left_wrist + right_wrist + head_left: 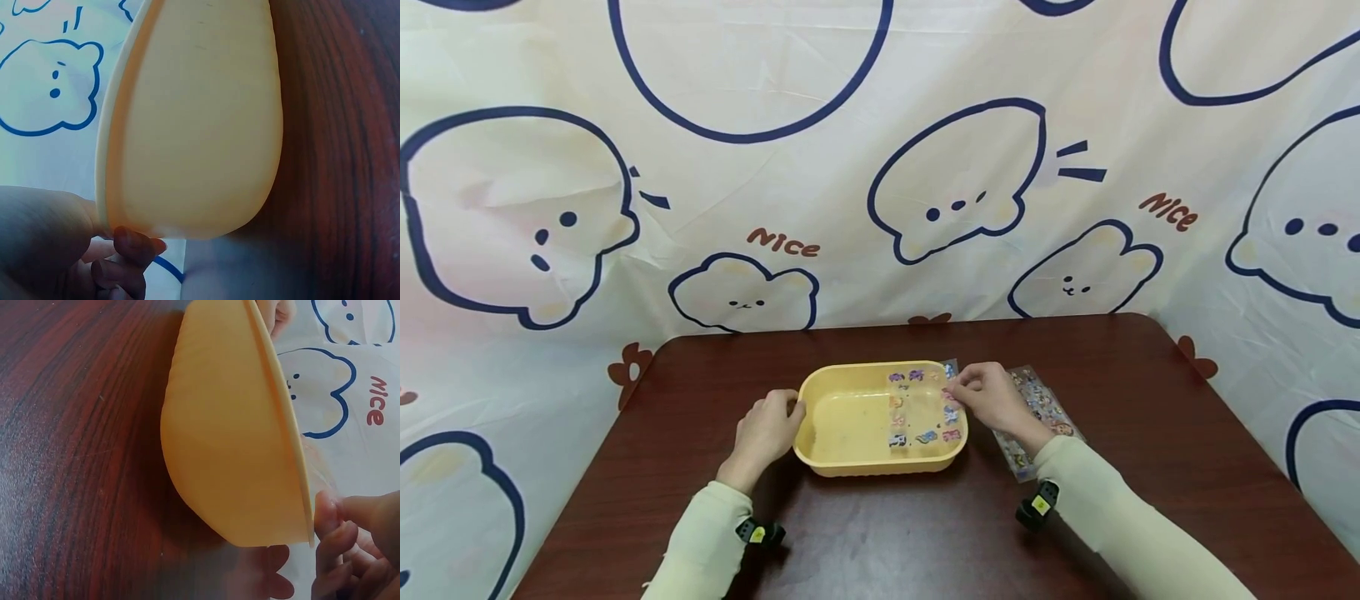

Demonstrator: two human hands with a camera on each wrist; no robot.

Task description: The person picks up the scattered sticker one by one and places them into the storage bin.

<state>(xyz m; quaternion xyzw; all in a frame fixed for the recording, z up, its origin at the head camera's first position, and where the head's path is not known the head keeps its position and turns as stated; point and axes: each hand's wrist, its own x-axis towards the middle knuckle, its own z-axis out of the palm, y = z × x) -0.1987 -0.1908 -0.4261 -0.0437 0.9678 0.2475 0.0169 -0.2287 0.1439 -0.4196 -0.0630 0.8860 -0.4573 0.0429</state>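
A yellow plastic basin (850,417) sits on the dark wooden table. My left hand (769,433) grips its left rim, with the thumb and fingers around the edge in the left wrist view. Over the basin's right half lies a clear sticker sheet (927,437) with small cartoon animals in pink, purple and blue. My right hand (996,402) is at the right rim, thumb and forefinger pinching the edge of that sheet. In the right wrist view, a see-through strip (317,464) rises above the rim beside the right fingertips (327,509).
More sticker sheets (1045,404) in clear film lie on the table to the right, partly under my right forearm. The brown table (880,533) meets a white cloth backdrop (842,192) with cartoon outlines at its back and sides. Each wrist wears a black strap.
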